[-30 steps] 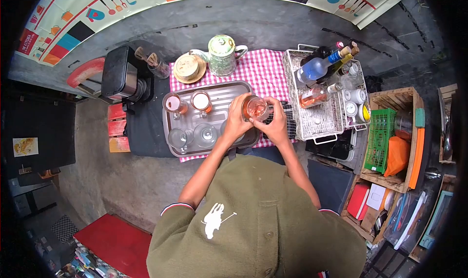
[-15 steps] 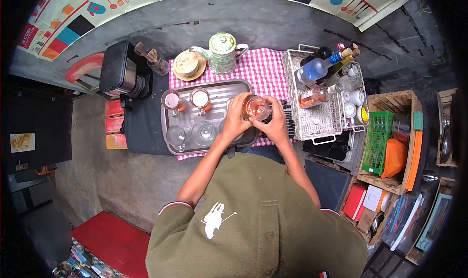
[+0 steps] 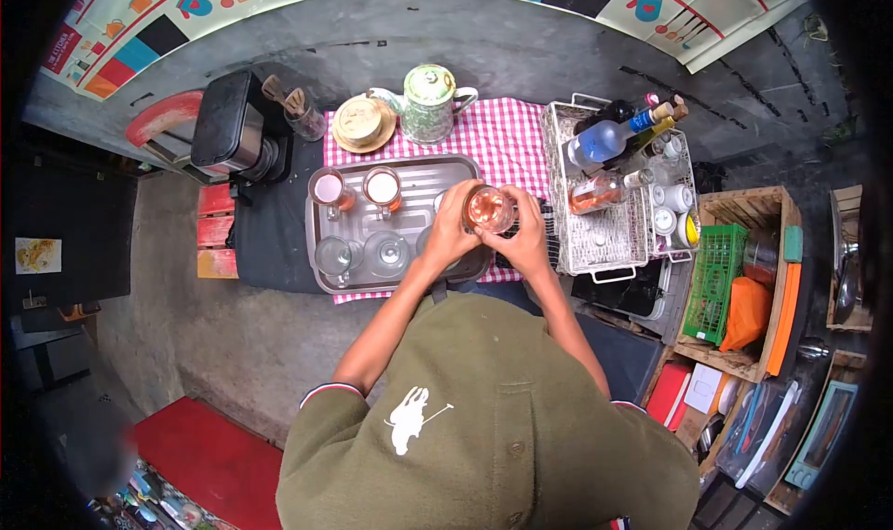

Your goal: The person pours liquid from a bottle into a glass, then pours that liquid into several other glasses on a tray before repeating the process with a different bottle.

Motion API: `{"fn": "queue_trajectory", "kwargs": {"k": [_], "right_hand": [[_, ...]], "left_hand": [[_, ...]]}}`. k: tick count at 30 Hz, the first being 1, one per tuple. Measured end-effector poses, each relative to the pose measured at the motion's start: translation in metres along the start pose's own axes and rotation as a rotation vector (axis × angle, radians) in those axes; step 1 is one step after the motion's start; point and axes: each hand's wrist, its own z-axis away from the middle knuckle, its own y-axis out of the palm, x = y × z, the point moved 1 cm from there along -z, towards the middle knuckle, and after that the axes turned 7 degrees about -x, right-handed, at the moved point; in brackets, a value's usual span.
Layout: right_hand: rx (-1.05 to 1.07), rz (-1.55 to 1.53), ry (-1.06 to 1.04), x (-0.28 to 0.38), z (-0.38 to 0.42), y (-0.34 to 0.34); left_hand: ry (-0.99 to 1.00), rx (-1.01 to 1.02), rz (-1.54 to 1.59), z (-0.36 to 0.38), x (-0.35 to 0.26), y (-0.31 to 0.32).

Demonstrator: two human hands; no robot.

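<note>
A clear glass (image 3: 490,210) with pinkish-orange liquid in it is held between both hands over the right edge of a brown tray (image 3: 321,163). My left hand (image 3: 453,228) is closed round its left side. On the right side, my right hand (image 3: 524,232) grips the same glass. Two glass mugs with pinkish drink, a left mug (image 3: 328,190) and a right mug (image 3: 383,190), stand at the back of the tray. In front of them are an unfilled glass mug (image 3: 336,256) and a clear glass (image 3: 385,253). Other glassware is partly hidden by my left hand.
Behind the tray are a green speckled pot (image 3: 429,107) and a lidded cup on a saucer (image 3: 362,124). A white wicker basket (image 3: 605,242) with several bottles stands right. A black coffee machine (image 3: 228,125) is left, beside a jar of wooden utensils (image 3: 304,121).
The camera view has shifted slightly. Both hands keep the glass in nearly the same place, and the things on the tray have not moved.
</note>
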Motion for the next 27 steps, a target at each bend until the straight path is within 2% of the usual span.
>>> {"fn": "queue_trajectory", "kwargs": {"k": [3,9,27], "right_hand": [[0.007,0.001,-0.005,-0.0007,-0.0002,-0.0004],[0.017,0.002,-0.002,-0.0019,-0.0015,-0.0020],[0.023,0.014,-0.048,-0.0017,-0.0038,-0.0029]], "left_hand": [[0.046,-0.008,-0.047,0.0005,0.0013,0.0006],[-0.024,0.003,0.020,0.0009,-0.0014,0.0029],[-0.059,-0.025,0.033,0.0014,-0.0074,0.0034]]}}
